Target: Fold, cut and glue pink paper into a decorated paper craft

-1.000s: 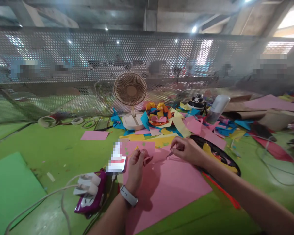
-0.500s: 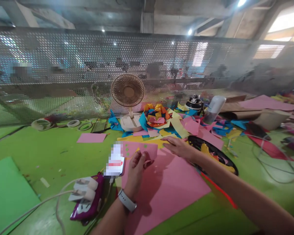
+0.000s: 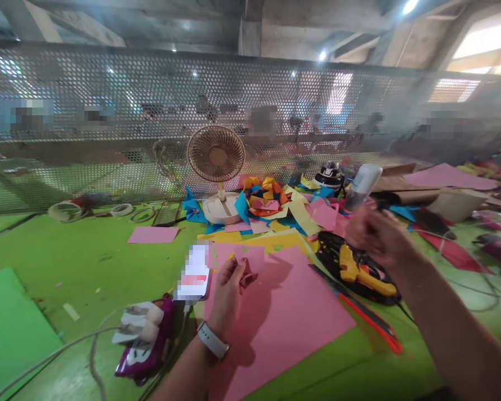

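Note:
My left hand (image 3: 230,278), with a white watch strap on its wrist, pinches a small folded piece of pink paper (image 3: 249,277). Under it lies a large pink sheet (image 3: 292,312). Just beyond the fingertips is a smaller pink card (image 3: 254,255) with small green spots on it. My right hand (image 3: 369,231) is raised over a black tray (image 3: 328,253) and smeared by motion, so its fingers are unclear. A yellow glue gun (image 3: 359,273) lies in that tray. Beside the large sheet rests a long black tool with a red handle (image 3: 376,326).
A lit phone (image 3: 194,273) and a purple power strip with white plugs (image 3: 144,340) stand left of my left hand. Behind are a small fan (image 3: 216,156), a heap of coloured paper scraps (image 3: 271,200) and a perforated metal screen (image 3: 150,89). Cables run over the green table.
My right hand has left the pink paper and moved right and toward me, over the black tray. My left hand stays nearly in place, still pinching the paper.

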`<state>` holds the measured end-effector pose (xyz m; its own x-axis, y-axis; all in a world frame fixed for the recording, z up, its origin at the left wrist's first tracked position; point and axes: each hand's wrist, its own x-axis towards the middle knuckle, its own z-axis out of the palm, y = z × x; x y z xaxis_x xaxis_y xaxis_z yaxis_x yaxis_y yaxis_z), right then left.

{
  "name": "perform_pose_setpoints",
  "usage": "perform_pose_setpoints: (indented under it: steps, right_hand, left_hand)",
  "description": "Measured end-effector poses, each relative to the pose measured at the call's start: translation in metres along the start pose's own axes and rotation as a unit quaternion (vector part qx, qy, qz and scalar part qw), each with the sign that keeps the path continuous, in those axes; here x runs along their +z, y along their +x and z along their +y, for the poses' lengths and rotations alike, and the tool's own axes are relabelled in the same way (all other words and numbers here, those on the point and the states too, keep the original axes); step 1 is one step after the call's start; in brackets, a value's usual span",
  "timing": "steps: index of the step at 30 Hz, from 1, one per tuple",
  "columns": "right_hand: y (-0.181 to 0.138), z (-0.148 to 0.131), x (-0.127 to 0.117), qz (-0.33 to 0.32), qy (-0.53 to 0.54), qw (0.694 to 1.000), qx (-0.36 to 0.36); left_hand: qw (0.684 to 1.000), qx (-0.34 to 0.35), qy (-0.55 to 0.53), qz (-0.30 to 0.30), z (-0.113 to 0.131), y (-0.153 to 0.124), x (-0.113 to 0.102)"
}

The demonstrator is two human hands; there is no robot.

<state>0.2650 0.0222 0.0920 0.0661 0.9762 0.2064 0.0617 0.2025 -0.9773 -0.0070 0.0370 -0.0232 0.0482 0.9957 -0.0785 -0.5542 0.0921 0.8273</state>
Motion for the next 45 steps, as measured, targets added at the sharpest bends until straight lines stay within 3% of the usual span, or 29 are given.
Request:
perform_pose_setpoints:
  steps: [4, 8, 14, 19, 24, 28, 38, 45]
  right_hand:
    - [-0.005, -0.005, -0.002, 0.031, -0.033, 0.999, 0.008]
    - [0.001, 0.027, 0.027, -0.022, -0.244, 0.969, -0.028]
    - [0.009, 0.062, 0.05, -0.103, -0.373, 0.92, -0.059]
    - [0.026, 0.064, 0.044, -0.143, -0.289, 0.947, 0.002]
    - [0.052, 0.089, 0.047, -0.061, -0.245, 0.967, 0.037]
    - [0.059, 0.113, 0.051, -0.038, -0.252, 0.966, 0.042]
    - [0.048, 0.101, 0.065, -0.099, -0.265, 0.959, -0.012]
    - [0.046, 0.112, 0.074, -0.125, -0.281, 0.949, -0.062]
  left_hand:
    - [1.0, -0.002, -0.001, 0.008, 0.0, 0.0, -0.001]
    - [1.0, 0.0, -0.001, 0.012, 0.001, 0.001, -0.002]
    - [0.999, -0.006, 0.018, 0.034, 0.0, 0.003, -0.004]
    - [1.0, -0.002, 0.019, 0.015, 0.0, 0.003, -0.003]
    - [0.999, -0.004, 0.023, 0.034, 0.0, 0.005, -0.002]
    - [0.999, -0.01, 0.033, 0.032, 0.001, 0.004, -0.001]
    - [0.997, 0.001, 0.057, 0.047, 0.001, 0.006, 0.0]
    - [0.998, -0.018, 0.046, 0.047, 0.001, 0.004, 0.001]
